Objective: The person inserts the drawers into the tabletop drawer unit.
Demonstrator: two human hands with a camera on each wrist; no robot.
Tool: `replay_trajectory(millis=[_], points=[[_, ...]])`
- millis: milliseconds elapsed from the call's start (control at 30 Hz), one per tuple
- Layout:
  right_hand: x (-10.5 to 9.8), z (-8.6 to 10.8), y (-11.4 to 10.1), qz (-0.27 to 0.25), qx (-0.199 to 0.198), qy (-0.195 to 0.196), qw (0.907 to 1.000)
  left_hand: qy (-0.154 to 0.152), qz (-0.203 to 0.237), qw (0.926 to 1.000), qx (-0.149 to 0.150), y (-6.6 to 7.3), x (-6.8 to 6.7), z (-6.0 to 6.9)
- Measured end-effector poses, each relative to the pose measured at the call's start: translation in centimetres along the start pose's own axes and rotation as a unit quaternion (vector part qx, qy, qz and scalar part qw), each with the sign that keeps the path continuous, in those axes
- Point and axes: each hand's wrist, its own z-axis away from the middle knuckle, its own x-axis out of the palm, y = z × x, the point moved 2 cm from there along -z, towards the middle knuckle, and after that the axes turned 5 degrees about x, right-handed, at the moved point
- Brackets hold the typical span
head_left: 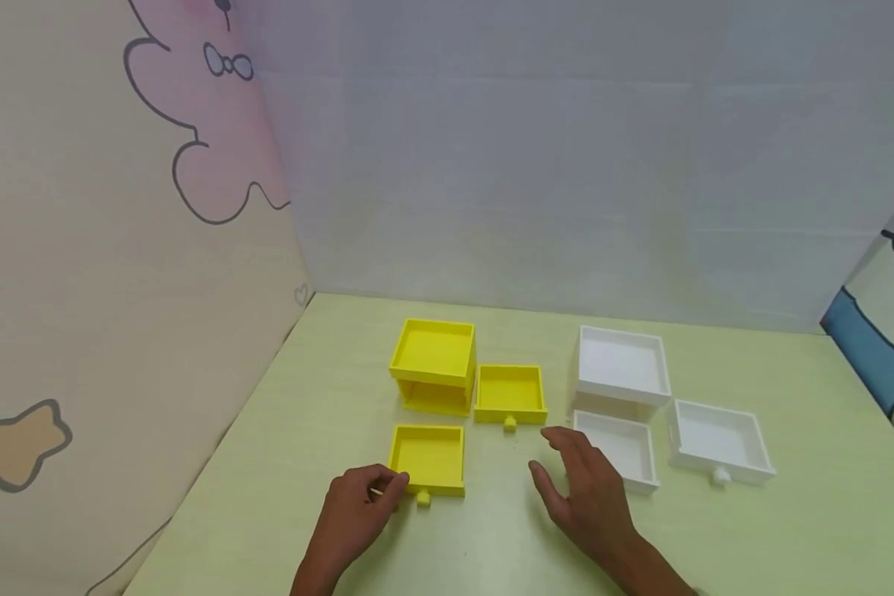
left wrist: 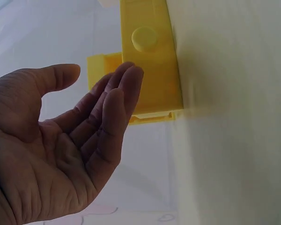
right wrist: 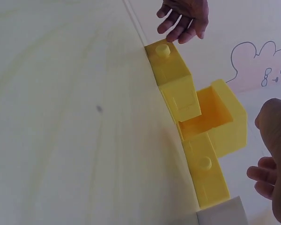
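Observation:
A yellow drawer (head_left: 445, 490) with a round knob (head_left: 423, 499) lies on the table, detached from the yellow cabinet (head_left: 434, 349) behind it. My left hand (head_left: 356, 511) is at its front left corner, thumb apart from the bent fingers. Nothing shows in that palm in the left wrist view, where the fingertips overlap the drawer front (left wrist: 152, 79); contact is unclear. Relaxed and spread, my right hand (head_left: 594, 498) hovers over the table before a white drawer (head_left: 626, 451), which it partly covers. A second yellow drawer (head_left: 511, 416) sits right of the yellow cabinet.
A white cabinet (head_left: 624, 362) stands at the right, with its open front towards me. Another white drawer (head_left: 724, 439) with a knob lies beside it. The pale table (head_left: 283, 463) meets a patterned cloth wall (head_left: 119, 290) on the left and a plain one behind.

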Motion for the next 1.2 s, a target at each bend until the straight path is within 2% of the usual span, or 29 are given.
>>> replay_trajectory(millis=[133,300,500,700,867,967,1067,1133,1200], points=[[0.9,-0.8,-0.7,-0.028,0.023,-0.026,0.999,-0.05,0.016,0.997,-0.058,-0.9,-0.2,0.8],[2.0,-2.0,-1.4,-0.052,0.046,-0.048,0.9964,-0.09,0.066,0.989,-0.097,-1.7,0.0,1.5],[3.5,-2.7,-1.9,-0.067,0.067,-0.067,0.9932,-0.132,0.176,0.9648,-0.145,-1.9,0.9,1.8],[5.3,-3.3,-2.5,-0.094,0.106,-0.081,0.9866,-0.139,0.269,0.9384,-0.166,-2.1,1.8,2.2],[6.4,-4.2,-2.9,-0.117,0.152,-0.09,0.9773,-0.116,0.304,0.9282,-0.18,-2.3,2.7,2.2],[6.9,-4.8,-3.0,-0.121,0.175,-0.099,0.9722,-0.118,0.327,0.9207,-0.178,-2.4,3.2,2.0],[7.3,-5.3,-3.2,-0.125,0.191,-0.114,0.9669,-0.128,0.358,0.9072,-0.179,-2.4,3.7,1.9],[7.6,-5.5,-3.3,-0.125,0.197,-0.125,0.9645,-0.134,0.388,0.8931,-0.185,-2.4,4.0,1.9],[7.8,-5.6,-3.4,-0.129,0.2,-0.135,0.9619,-0.135,0.42,0.8752,-0.198,-2.5,4.4,1.9]])
